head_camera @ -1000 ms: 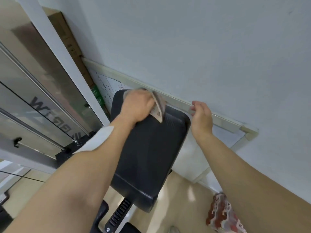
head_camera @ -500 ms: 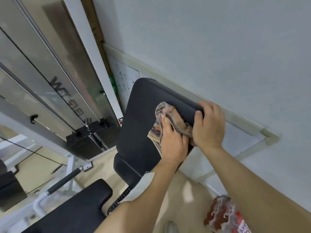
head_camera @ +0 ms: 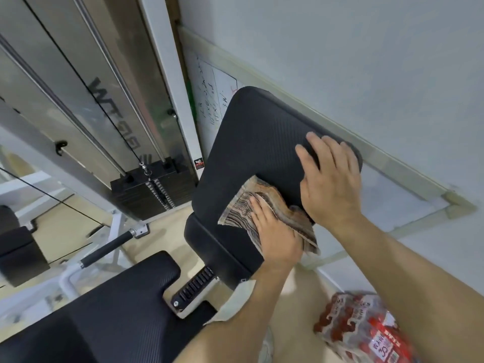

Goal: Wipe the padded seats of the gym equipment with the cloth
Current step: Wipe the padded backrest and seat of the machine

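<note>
Obs., person standing over bench, looking down at it.

- Back pad (head_camera: 251, 142): black, ribbed, tilted up toward the wall (head_camera: 366, 61); top edge near the whiteboard (head_camera: 217, 100) leaning behind it.
- Cloth (head_camera: 243, 208): striped brown/beige, crumpled, lying on lower right part of back pad; its right end hangs off the pad's right edge.
- Left hand (head_camera: 275, 237): palm down on cloth, fingers together and flat, pressing it into the pad. Not pinching; cloth shows beyond the fingertips and on both sides of the hand.
- Right hand (head_camera: 327, 182): bare, fingers spread, laid flat on the pad's upper right corner, just above/right of cloth. Heel of hand touches or overlaps cloth's right end – can't tell which. Holds nothing.
- The two hands sit close, left lower, right higher.
- Seat pad (head_camera: 112, 310): black, lower left, apart from the back pad, w/ a notched adjuster rail (head_camera: 193, 286) between them. No cloth on it.
- Weight stack (head_camera: 149, 189) w/ cable, left of back pad, behind white frame upright.
- Red printed packet (head_camera: 366, 328) on floor, lower right, below right forearm.
</note>
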Motion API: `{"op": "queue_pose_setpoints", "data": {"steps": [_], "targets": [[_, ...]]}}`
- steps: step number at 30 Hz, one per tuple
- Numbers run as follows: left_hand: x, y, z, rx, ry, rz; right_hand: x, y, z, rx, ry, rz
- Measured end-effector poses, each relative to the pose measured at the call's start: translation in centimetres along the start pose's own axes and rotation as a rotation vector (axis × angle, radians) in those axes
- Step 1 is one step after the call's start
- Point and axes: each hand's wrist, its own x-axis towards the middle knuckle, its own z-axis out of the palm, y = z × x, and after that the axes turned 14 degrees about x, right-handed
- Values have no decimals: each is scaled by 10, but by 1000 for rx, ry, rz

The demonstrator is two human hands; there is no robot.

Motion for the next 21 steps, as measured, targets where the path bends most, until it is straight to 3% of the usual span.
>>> {"op": "queue_pose_setpoints", "data": {"steps": [4,8,11,15,18,21], "targets": [[56,9,-42,-169,154,-98,-11,-2,16,-50,-59,-231],[125,-18,-77,-190,290,-143,-12,-12,33,-51,-96,-231],[112,-37,-50,-287,396,-295,-14,-22,46,-61,-154,-270],[30,-65,16,-522,190,-689,-15,-29,59,-73,-201,-302],[-5,-68,33,-579,33,-784,-16,-30,62,-85,-233,-304],[40,-69,6,-517,27,-822,-12,-36,64,-99,-277,-360]]}}
